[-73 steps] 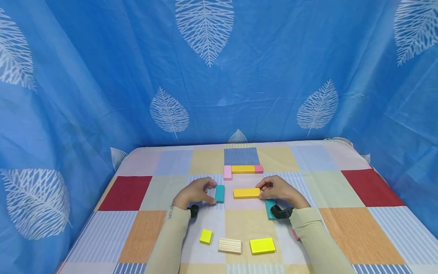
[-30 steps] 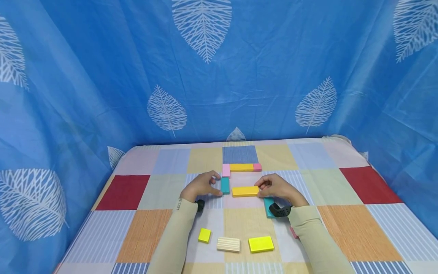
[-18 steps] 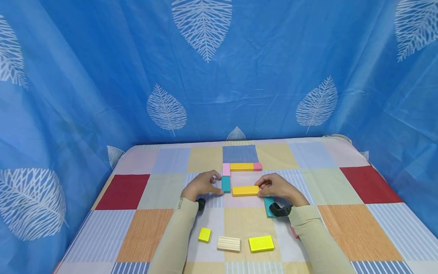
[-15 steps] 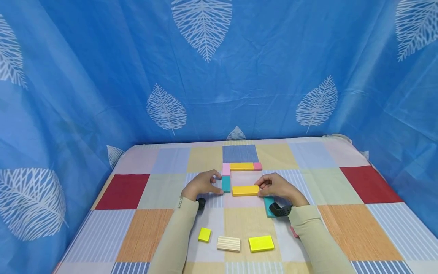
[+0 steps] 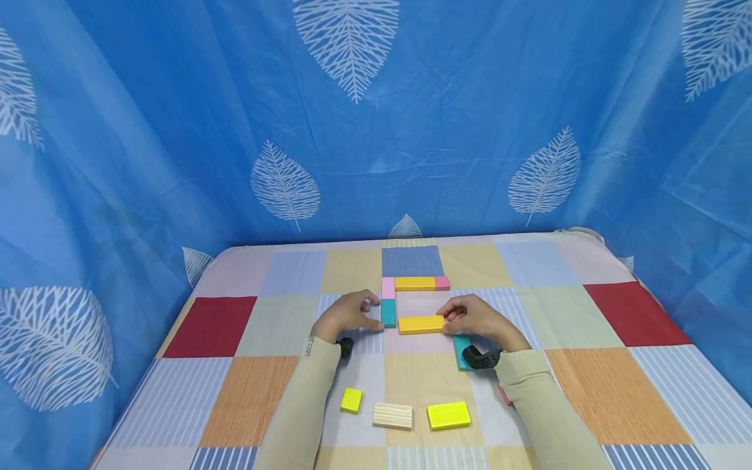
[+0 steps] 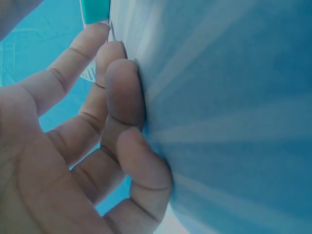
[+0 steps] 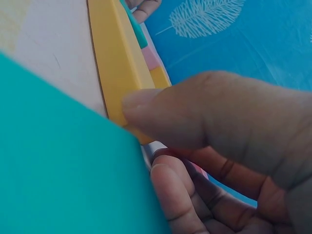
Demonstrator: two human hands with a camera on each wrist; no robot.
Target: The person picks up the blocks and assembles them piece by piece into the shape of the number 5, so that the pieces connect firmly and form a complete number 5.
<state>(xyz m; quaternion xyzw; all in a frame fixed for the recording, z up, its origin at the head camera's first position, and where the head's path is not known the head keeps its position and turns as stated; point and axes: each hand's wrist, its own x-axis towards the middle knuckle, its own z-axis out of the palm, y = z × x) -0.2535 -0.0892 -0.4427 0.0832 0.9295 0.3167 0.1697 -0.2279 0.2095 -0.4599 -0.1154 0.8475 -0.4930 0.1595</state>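
Observation:
My left hand [image 5: 348,312] is at a teal wooden block [image 5: 388,313], thumb by its near end and index finger by its far end. In the left wrist view, the index fingertip touches the teal block [image 6: 95,10], while the other fingers rest on the cloth. My right hand [image 5: 478,320] pinches the right end of a long orange-yellow block [image 5: 421,324], its thumb on the near face in the right wrist view. The teal block lies end to end with a light pink block [image 5: 388,288], which meets another orange-yellow block [image 5: 414,283] and a small pink block [image 5: 442,283].
A second teal block [image 5: 463,352] lies partly under my right wrist, and a reddish block [image 5: 505,395] is mostly hidden by the sleeve. Nearer are a yellow square block [image 5: 351,401], a ridged wooden block [image 5: 392,416] and a yellow rectangular block [image 5: 449,415] on the patchwork cloth [image 5: 282,401].
My left hand has moved the teal block right and away from me until it meets the light pink block. My right hand keeps its pinch on the orange-yellow block, which has hardly moved.

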